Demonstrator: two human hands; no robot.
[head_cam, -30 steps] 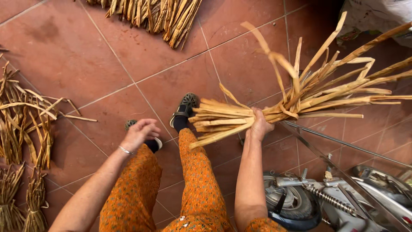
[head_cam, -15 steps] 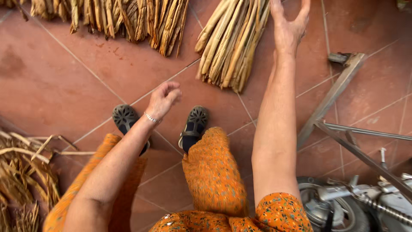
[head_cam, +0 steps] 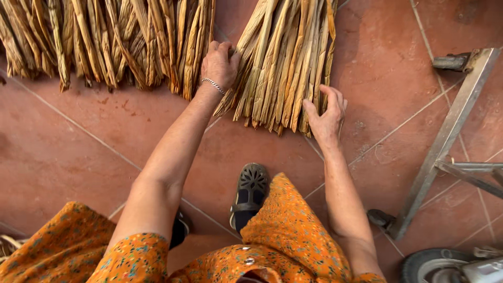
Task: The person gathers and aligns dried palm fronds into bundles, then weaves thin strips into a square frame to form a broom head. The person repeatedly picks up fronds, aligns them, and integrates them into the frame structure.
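Observation:
A bundle of dried, tan plant strips (head_cam: 285, 57) lies flat on the red tiled floor (head_cam: 78, 152), its cut ends pointing toward me. My left hand (head_cam: 219, 64), with a thin bracelet on the wrist, rests on the bundle's left edge with curled fingers. My right hand (head_cam: 327, 112) presses against the bundle's lower right edge, fingers spread along the strips. Neither hand lifts anything off the floor. My dark shoe (head_cam: 250, 191) stands just below the bundle.
A longer row of the same dried strips (head_cam: 105, 42) lies to the left along the top. A grey metal frame (head_cam: 450, 136) slants at the right, with a wheel (head_cam: 435, 264) at the bottom right corner. My orange patterned clothing (head_cam: 283, 230) fills the bottom.
The bundle held up in my right hand a second ago now lies on the floor. Both hands have reached forward and down onto its sides.

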